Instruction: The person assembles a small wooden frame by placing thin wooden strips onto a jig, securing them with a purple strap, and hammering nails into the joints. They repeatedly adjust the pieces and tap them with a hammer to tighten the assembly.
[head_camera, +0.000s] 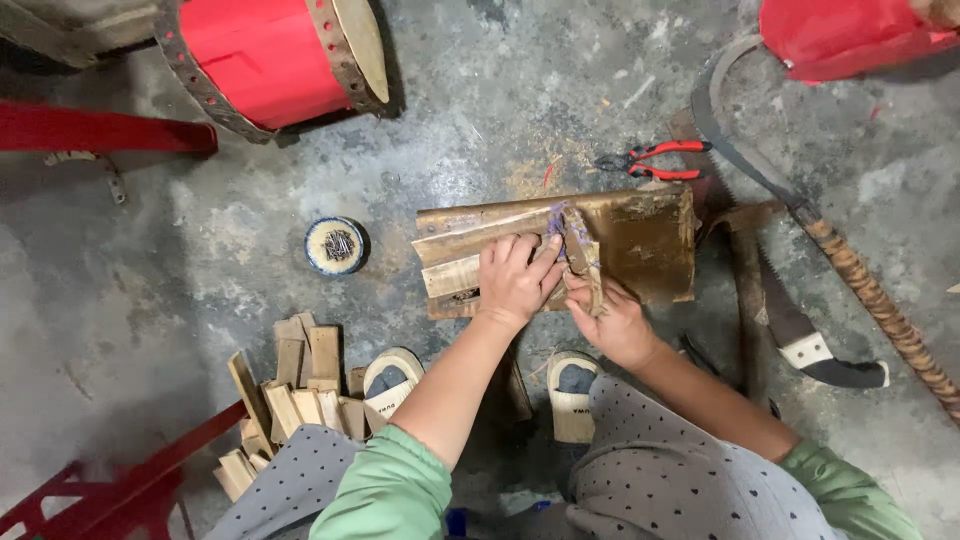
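Note:
A worn wooden block (640, 235) lies on the concrete floor in front of me. On it rests a pale bamboo strip (450, 272), and my left hand (515, 278) presses down on that strip with the fingers curled over it. My right hand (612, 322) grips a small upright piece of bamboo (582, 255) at the block's front edge, with purple marks at its top. Both hands touch each other over the block. My feet in pale sandals (392, 378) stand just below the block.
A pile of cut bamboo pieces (290, 395) lies at lower left. A small round tin of nails (335, 245) sits left of the block. Red-handled pliers (655, 160), a curved saw (760, 170), a hammer-like tool (745, 290) and a red drum (270, 60) surround the spot.

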